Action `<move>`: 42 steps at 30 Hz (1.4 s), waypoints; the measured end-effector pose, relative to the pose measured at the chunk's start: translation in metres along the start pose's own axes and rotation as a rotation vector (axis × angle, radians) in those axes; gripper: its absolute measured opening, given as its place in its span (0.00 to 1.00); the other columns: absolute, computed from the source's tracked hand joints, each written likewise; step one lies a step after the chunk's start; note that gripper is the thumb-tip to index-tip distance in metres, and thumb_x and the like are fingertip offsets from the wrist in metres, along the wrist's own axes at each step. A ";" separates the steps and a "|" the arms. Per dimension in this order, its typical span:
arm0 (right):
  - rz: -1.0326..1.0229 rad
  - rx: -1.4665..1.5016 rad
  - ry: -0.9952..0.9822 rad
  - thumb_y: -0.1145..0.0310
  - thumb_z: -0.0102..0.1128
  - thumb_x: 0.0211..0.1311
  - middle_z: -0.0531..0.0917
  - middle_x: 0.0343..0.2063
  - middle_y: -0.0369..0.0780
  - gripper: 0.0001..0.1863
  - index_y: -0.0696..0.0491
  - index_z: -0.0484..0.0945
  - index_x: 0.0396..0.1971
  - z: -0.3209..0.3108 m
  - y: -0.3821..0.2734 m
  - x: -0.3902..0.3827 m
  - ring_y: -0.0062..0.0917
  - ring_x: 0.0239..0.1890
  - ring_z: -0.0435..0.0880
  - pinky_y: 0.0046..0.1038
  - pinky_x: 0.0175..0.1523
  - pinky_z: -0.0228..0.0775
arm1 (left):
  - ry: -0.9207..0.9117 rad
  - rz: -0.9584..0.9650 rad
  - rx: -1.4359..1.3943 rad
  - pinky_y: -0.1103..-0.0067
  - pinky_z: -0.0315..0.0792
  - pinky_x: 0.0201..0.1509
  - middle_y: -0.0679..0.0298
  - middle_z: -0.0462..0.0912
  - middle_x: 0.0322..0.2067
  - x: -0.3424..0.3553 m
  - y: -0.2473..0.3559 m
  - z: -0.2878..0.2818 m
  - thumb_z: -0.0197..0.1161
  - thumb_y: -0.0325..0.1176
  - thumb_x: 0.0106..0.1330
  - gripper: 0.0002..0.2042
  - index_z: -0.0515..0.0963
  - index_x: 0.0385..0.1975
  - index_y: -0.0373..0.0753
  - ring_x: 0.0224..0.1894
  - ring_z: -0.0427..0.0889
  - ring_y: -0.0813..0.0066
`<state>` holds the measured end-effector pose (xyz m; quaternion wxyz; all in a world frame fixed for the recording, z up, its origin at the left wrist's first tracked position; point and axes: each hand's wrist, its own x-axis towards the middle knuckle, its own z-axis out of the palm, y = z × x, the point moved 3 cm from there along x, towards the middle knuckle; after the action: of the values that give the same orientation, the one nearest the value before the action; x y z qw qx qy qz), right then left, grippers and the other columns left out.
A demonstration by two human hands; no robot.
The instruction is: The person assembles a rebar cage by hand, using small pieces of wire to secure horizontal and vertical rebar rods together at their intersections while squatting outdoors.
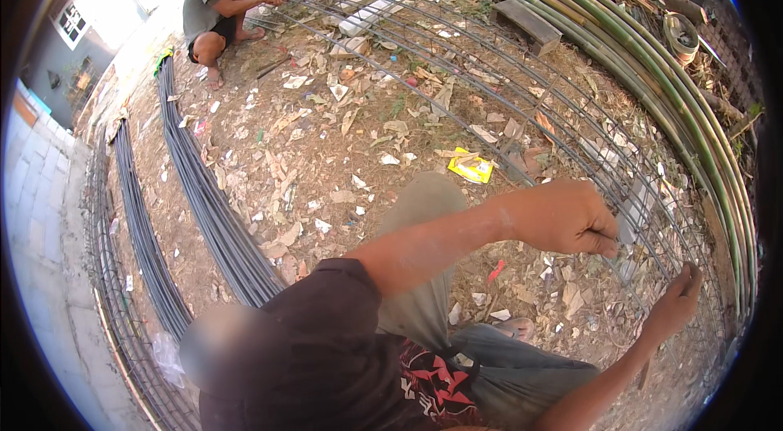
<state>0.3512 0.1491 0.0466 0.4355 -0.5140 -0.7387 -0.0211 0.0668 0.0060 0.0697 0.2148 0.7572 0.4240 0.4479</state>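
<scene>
A long cage of thin steel reinforcing bars (457, 76) runs from the upper middle down to the right side, just above the littered ground. Over its near part, my left hand (567, 219) reaches across with its fingers curled closed beside the bars. Lower and further right, my right hand (675, 305) is closed, thumb and fingertips pressed together at the cage's edge. Whatever either hand pinches is too small or too hidden to make out. At the far end a co-worker (216, 3) squats, both hands at the bars.
Bundles of dark steel bars (216, 215) lie on the left, beside a pale block wall (41, 211). Long green bamboo poles (652, 97) curve along the right. A wooden block (528, 26) touches the cage area. A yellow packet (471, 166) lies among dry leaves and scraps.
</scene>
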 end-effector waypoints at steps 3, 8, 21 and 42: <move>0.075 0.008 0.074 0.58 0.49 0.72 0.85 0.41 0.43 0.17 0.54 0.78 0.50 -0.013 0.015 0.001 0.28 0.39 0.83 0.31 0.42 0.72 | 0.001 -0.001 0.235 0.62 0.69 0.28 0.57 0.78 0.18 -0.001 -0.001 0.031 0.59 0.42 0.64 0.13 0.78 0.24 0.41 0.25 0.79 0.55; 0.072 -0.105 0.131 0.56 0.50 0.72 0.85 0.38 0.40 0.19 0.53 0.79 0.52 -0.014 0.033 0.006 0.25 0.35 0.83 0.28 0.38 0.72 | -0.230 0.109 0.296 0.62 0.73 0.27 0.59 0.81 0.20 -0.013 0.002 0.120 0.57 0.44 0.63 0.13 0.79 0.25 0.42 0.25 0.82 0.57; 0.237 0.147 0.287 0.56 0.50 0.72 0.78 0.25 0.35 0.20 0.56 0.80 0.48 -0.011 0.021 0.000 0.21 0.27 0.75 0.28 0.35 0.68 | -0.253 -0.434 -0.067 0.73 0.71 0.36 0.59 0.80 0.26 -0.006 -0.084 0.103 0.47 0.56 0.72 0.26 0.76 0.42 0.35 0.29 0.79 0.72; -0.218 0.495 -0.828 0.74 0.58 0.62 0.81 0.24 0.43 0.03 0.57 0.76 0.34 0.089 -0.154 -0.121 0.36 0.26 0.81 0.34 0.30 0.70 | 0.957 -0.658 -1.222 0.82 0.44 0.16 0.77 0.50 0.12 -0.018 -0.083 0.020 0.52 0.49 0.72 0.22 0.57 0.16 0.49 0.14 0.48 0.85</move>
<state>0.1873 0.0293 -0.0249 0.2099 -0.2803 -0.8819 0.3156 0.0421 0.0371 -0.0076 0.5036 0.0740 0.3515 0.7858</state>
